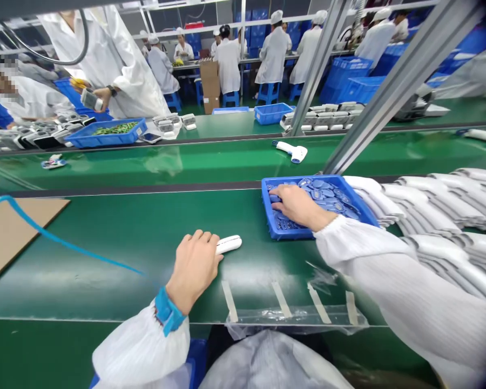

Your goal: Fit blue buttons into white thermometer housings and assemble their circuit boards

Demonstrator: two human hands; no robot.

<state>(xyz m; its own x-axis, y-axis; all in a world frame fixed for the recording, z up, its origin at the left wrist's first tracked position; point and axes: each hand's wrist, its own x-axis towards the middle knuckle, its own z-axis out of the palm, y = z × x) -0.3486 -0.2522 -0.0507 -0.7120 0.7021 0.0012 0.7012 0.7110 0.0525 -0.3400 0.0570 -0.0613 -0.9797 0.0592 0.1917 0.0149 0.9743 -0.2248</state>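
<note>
While co-workers in white gowns [273, 54] stand at benches far beyond it, a green conveyor belt [105, 259] fills the near view. On the belt's right side lie rows of white curved plastic housings [437, 200], and just left of them sits a blue plastic tray [267, 213] heaped with small blue parts [324, 197]. The right hand [299, 205] lies spread across those parts; whether it grasps one, I cannot tell. Nearer the belt's middle, the left hand [194, 267] is clenched around a white plastic handle [229, 244], whose end pokes out past the fingers.
</note>
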